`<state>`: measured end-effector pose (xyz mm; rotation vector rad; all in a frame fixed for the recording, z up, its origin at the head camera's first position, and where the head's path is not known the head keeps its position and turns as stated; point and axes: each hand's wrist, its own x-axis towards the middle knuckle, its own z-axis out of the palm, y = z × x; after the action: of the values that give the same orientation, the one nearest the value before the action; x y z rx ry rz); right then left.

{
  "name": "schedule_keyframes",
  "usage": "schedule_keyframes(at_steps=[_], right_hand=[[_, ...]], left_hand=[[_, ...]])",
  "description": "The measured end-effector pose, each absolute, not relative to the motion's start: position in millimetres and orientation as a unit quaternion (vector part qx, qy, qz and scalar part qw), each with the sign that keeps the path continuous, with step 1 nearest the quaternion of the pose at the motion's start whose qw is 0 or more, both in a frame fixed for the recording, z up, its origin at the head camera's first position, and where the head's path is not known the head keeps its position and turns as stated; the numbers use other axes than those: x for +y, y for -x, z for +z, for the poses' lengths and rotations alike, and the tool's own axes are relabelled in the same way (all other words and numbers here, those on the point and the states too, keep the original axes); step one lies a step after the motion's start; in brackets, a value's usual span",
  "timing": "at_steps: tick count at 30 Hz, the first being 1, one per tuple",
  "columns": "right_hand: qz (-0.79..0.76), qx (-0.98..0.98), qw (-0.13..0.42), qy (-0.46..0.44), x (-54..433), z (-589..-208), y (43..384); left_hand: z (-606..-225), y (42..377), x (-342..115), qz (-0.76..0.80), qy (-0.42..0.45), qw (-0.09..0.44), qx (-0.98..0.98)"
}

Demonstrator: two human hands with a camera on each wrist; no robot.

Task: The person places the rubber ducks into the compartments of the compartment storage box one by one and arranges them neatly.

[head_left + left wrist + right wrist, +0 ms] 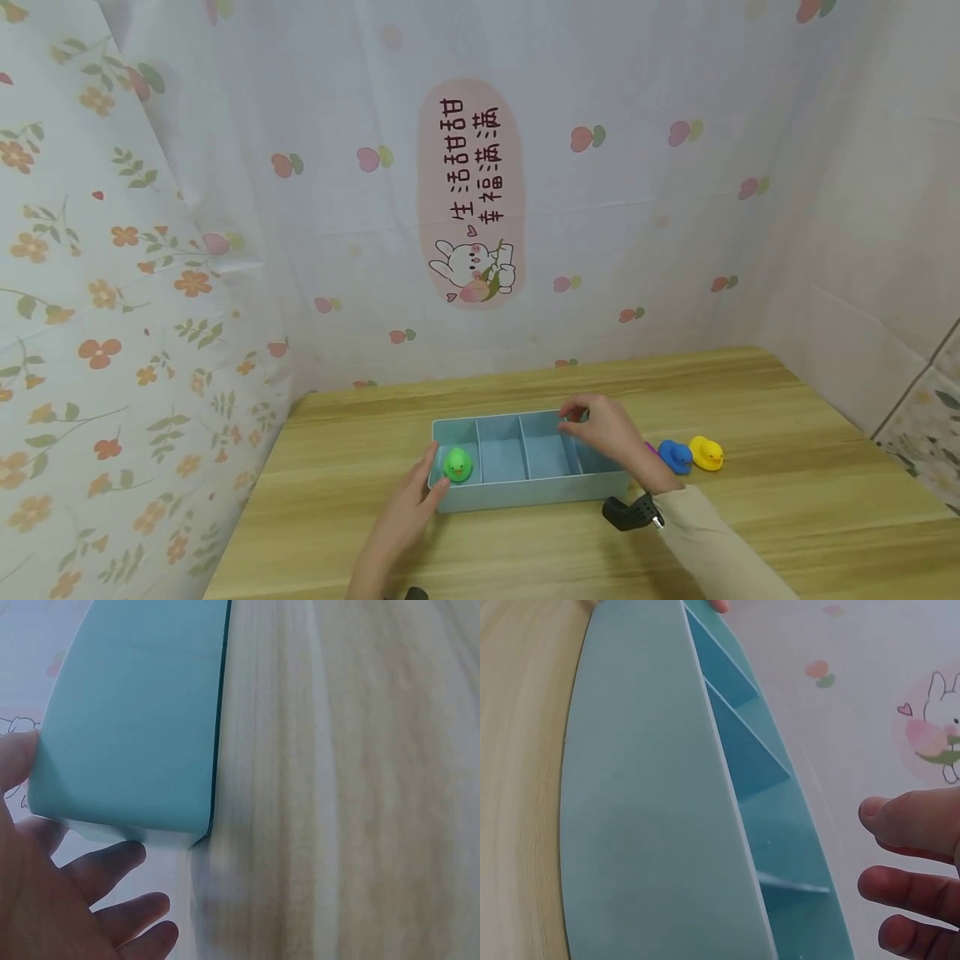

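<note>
A light-blue box (532,493) divided into compartments lies on the table. Inside its leftmost compartment sits a green toy duck (457,465). My left hand (408,504) rests against the box's left end, thumb near the front corner and fingers along the end wall; the left wrist view shows these fingers (112,874) loosely spread at that end. Over the right-hand compartments hovers my right hand (603,427), fingers bent loosely. In the right wrist view its thumb (915,821) and fingers stand apart, with nothing seen between them.
Right of the box, beside my right wrist, are a blue toy duck (675,457) and a yellow one (707,453). A purple thing (652,448) shows partly behind the wrist. Patterned cloth (637,250) hangs behind the wooden table (337,467) and at both sides.
</note>
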<state>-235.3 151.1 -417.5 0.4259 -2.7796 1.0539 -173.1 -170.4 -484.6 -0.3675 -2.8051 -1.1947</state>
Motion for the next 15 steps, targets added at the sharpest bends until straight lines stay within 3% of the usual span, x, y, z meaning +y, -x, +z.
schedule_keyframes(at_steps=[15], right_hand=[[0.335, -0.929, 0.081, -0.139, 176, -424, 231]], left_hand=[[-484, 173, -169, -0.392, 0.118, 0.027, -0.912]])
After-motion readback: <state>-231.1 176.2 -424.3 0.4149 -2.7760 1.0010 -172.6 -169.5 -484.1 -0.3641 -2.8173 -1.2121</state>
